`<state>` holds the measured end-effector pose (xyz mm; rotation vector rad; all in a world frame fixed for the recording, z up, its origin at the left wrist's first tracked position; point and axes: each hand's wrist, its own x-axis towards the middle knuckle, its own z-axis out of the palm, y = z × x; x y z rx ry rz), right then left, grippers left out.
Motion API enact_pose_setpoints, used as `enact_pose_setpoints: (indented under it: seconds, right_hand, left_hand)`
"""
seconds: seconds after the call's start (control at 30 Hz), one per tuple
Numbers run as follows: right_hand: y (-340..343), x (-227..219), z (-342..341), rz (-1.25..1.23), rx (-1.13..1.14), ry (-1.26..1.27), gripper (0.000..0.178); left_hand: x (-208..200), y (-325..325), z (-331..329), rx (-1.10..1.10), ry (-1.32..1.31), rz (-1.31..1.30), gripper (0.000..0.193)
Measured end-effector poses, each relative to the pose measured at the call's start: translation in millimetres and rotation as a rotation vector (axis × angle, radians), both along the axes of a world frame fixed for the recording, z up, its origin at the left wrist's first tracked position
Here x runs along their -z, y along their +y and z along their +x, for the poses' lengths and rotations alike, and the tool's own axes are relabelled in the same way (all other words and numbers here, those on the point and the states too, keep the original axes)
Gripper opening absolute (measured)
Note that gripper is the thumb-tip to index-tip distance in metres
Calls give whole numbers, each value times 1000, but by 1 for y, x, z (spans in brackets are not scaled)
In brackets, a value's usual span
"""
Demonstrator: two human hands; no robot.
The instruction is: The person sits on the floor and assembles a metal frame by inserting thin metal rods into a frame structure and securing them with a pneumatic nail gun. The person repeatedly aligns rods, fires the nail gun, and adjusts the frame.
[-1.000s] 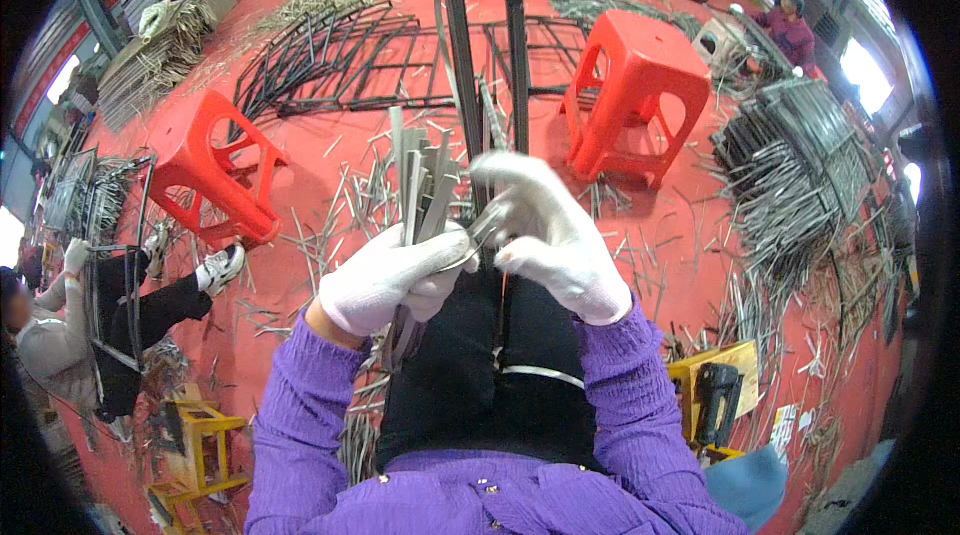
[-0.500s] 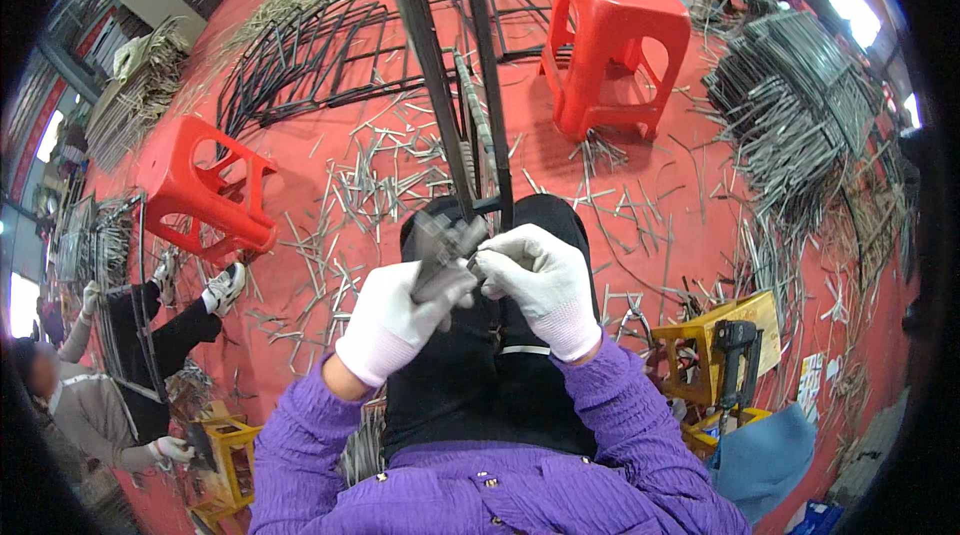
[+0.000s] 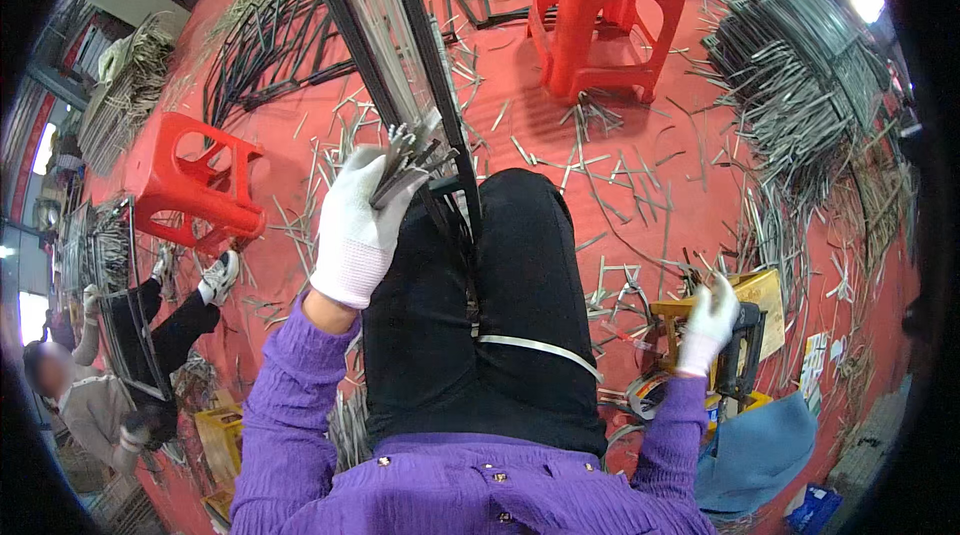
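My left hand (image 3: pixel 360 225), in a white glove, is closed around a bundle of thin grey strips (image 3: pixel 405 163) above my left knee. Right behind the bundle, a long black frame (image 3: pixel 450 100) stands tilted away from me, its lower end between my knees. My right hand (image 3: pixel 708 325), also gloved, is off to the right beside a yellow stool (image 3: pixel 672 310) and a black hand tool (image 3: pixel 748 340). Its fingers point forward, somewhat apart, and I see nothing in them. A pale strip (image 3: pixel 540 347) lies across my right thigh.
Red plastic stools (image 3: pixel 610 20) stand ahead and to the left. Loose strips (image 3: pixel 620 175) litter the red floor. A large strip pile (image 3: pixel 800 85) lies at right. Black frames (image 3: pixel 270 55) lie at far left. A blue cloth (image 3: pixel 755 455) hangs near my right arm. Another person (image 3: pixel 95 405) sits at left.
My right hand has left the bundle and moved right to the yellow stool. My left hand, still holding the strips, has shifted left and slightly forward. The black frame's top leans further left.
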<state>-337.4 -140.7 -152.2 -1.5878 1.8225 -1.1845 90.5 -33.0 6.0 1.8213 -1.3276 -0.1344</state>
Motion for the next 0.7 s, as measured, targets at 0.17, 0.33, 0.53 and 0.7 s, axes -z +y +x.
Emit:
enact_pose_setpoints:
  seconds: [0.17, 0.33, 0.53, 0.7]
  right_hand:
    - [24, 58, -149, 320, 418, 978, 63]
    - [16, 89, -201, 415, 133, 792, 51]
    - [-2, 84, -219, 489, 7, 542, 49]
    - [5, -7, -147, 587, -121, -280, 26]
  left_hand:
    - [2, -1, -3, -48, 67, 128, 43]
    - [-12, -14, 3, 75, -207, -119, 21]
    - [-35, -35, 24, 144, 54, 31, 22]
    - [-34, -17, 13, 104, 205, 271, 31]
